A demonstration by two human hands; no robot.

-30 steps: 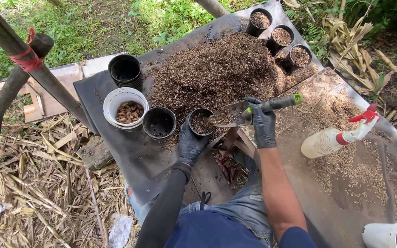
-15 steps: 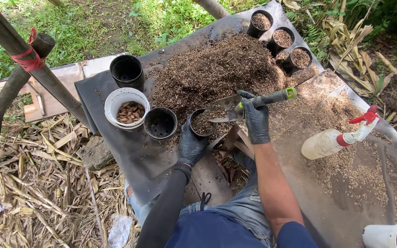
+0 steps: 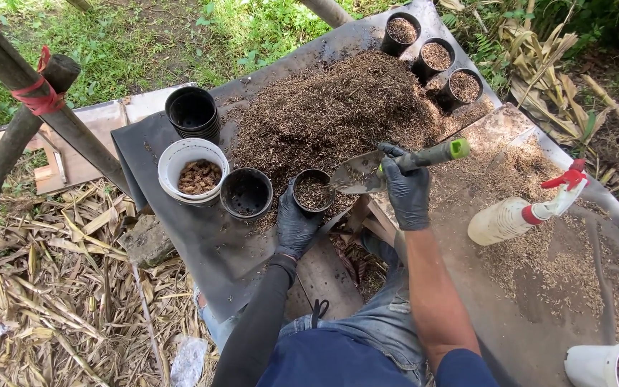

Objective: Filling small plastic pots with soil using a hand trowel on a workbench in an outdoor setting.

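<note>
My left hand (image 3: 296, 223), in a black glove, grips a small black pot (image 3: 314, 190) partly filled with brown potting mix. My right hand (image 3: 405, 188), also gloved, holds a metal trowel (image 3: 356, 175) by its grey handle with a green end; the blade carries some mix and its tip rests at the pot's rim. Behind them lies a big heap of brown mix (image 3: 338, 107) on a dark sheet (image 3: 180, 229).
An empty black pot (image 3: 246, 192), a white bucket of brown pieces (image 3: 193, 170) and a stack of black pots (image 3: 193, 111) stand left. Three filled pots (image 3: 435, 57) sit at the far right. A white spray bottle with red trigger (image 3: 517, 211) lies right. A pole (image 3: 30, 86) leans at left.
The trowel rose over the pot half a second ago and has now dropped back with its tip at the pot's rim. The pot holds a little more mix.
</note>
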